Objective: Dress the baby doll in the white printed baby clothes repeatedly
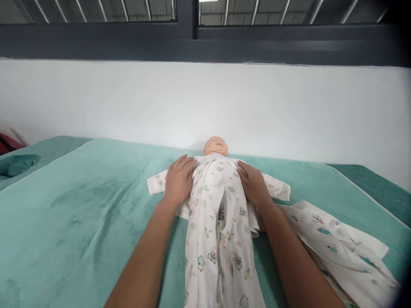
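A baby doll (pixel 215 145) lies on its back, only its head showing above the clothes. Over its body are spread white baby trousers (pixel 205 235) with an animal print, waistband at the doll's neck and legs toward me. Beneath them a matching baby shirt (pixel 156 183) shows, its sleeves out to both sides. My left hand (pixel 180 177) rests flat on the shirt at the trousers' left edge, fingers stretched out. On the opposite edge, near the waistband, my right hand (pixel 255 184) lies with thumb and fingers apart, touching the cloth.
A green blanket (pixel 80 214) covers the surface below. Another white printed garment (pixel 340 244) lies crumpled at the right, beside my right forearm. Behind the doll's head rises a white wall (pixel 128 102), with a dark window frame (pixel 96 40) above. Something red (pixel 8 143) sits at the far left.
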Demonstrator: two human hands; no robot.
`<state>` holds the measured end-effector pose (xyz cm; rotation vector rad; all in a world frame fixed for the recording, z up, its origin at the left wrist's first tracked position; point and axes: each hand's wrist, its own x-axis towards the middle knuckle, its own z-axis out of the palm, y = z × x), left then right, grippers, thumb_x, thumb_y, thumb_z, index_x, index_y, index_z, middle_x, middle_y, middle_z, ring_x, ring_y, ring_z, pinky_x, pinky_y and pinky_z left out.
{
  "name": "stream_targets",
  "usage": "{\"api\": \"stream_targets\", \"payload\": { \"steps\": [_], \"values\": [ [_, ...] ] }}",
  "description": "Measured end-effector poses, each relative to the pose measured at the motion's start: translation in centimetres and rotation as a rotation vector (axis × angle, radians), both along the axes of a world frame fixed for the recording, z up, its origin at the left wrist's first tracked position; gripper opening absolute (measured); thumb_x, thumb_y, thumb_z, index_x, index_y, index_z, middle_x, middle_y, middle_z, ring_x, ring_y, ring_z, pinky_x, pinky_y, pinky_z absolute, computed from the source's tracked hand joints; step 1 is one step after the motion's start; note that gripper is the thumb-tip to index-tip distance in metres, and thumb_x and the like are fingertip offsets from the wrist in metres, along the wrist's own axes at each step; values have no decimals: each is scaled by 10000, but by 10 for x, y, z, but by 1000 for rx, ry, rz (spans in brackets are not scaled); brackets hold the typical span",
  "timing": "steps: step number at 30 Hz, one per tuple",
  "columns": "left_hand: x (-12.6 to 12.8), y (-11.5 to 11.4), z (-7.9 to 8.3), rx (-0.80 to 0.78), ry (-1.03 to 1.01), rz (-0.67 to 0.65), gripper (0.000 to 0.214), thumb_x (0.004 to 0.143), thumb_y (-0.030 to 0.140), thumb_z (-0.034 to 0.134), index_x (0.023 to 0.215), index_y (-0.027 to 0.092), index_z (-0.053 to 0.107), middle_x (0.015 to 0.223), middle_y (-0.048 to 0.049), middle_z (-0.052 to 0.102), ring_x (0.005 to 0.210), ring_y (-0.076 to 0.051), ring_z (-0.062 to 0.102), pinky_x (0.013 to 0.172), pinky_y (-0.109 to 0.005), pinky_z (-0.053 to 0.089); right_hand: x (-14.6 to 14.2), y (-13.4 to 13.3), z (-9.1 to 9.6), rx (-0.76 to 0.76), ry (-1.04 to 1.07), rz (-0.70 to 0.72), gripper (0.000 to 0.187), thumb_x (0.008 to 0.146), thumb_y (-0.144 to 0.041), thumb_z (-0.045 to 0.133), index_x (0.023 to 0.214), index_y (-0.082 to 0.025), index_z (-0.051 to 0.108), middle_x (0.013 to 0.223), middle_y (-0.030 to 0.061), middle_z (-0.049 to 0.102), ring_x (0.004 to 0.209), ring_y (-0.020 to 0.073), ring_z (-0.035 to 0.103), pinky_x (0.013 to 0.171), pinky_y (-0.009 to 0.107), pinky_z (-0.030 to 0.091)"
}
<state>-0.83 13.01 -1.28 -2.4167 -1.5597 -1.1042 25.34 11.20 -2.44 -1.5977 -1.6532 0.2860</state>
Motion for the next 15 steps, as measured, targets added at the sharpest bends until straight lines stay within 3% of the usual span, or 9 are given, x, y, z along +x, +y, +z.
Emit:
{"api": "stream_targets", "payload": {
  "steps": [3, 6, 9, 12, 15],
  "values": [
    [4, 8, -12, -77, 63, -47, 466, 926, 176, 369, 1355, 299, 508, 1435, -4, 523, 1390, -241, 363, 1139, -474, 238, -16, -11, 15, 32, 145, 30, 453, 944, -433, 437, 1352, -253, 519, 1429, 76, 517, 1330, 257, 448, 1120, 517, 313],
    [-4, 12, -22, -100, 63, 73, 512, 902, 193, 421, 1395, 325, 463, 1456, -16, 502, 1364, -278, 394, 1141, -514, 205, -32, -22, 27, 83, 118, 265, 492, 941, -437, 473, 1410, -288, 457, 1511, 39, 417, 1406, 230, 349, 1162, 466, 280],
    [-14, 13, -23, -145, 46, 208, 501, 881, 178, 424, 1354, 318, 508, 1397, -44, 558, 1299, -299, 456, 1107, -538, 247, -36, -26, 32, 7, 59, 416, 518, 934, -437, 498, 1430, -301, 433, 1537, 20, 377, 1432, 229, 304, 1184, 461, 248],
    [-17, 13, -20, -180, 70, 290, 484, 892, 181, 389, 1347, 285, 518, 1350, -74, 590, 1252, -309, 484, 1072, -543, 286, -31, -29, 33, -118, 88, 366, 564, 919, -470, 515, 1450, -320, 397, 1545, 18, 363, 1415, 244, 337, 1157, 472, 302],
    [-14, 13, -19, -197, 114, 341, 490, 902, 190, 370, 1367, 271, 501, 1364, -68, 576, 1237, -294, 485, 1075, -518, 285, -38, -32, 34, -71, 41, 295, 544, 926, -451, 497, 1442, -308, 398, 1530, 21, 386, 1405, 242, 349, 1144, 463, 317]
  ]
}}
